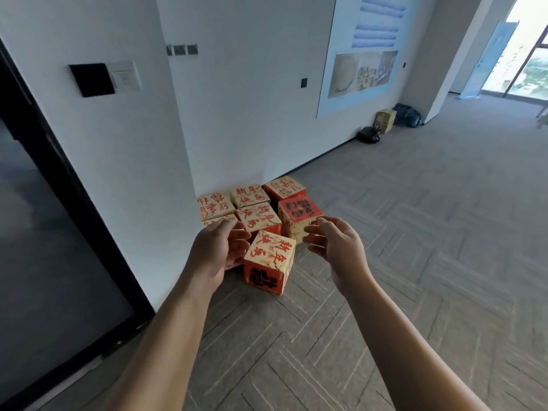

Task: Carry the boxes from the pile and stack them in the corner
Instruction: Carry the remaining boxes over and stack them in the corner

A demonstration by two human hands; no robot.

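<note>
Head view: your left hand and right hand hover apart, empty, flanking the near box at 6 o'clock of the cluster against the wall. Nothing looks stacked, so most of your carrying seems left. Every box is closed; contents can't be seen.

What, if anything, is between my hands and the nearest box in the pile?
Nothing visible. The left hand and right hand flank the nearest box, fingers open. The other boxes lie behind and beside it, toward the wall, not in the path.
</note>
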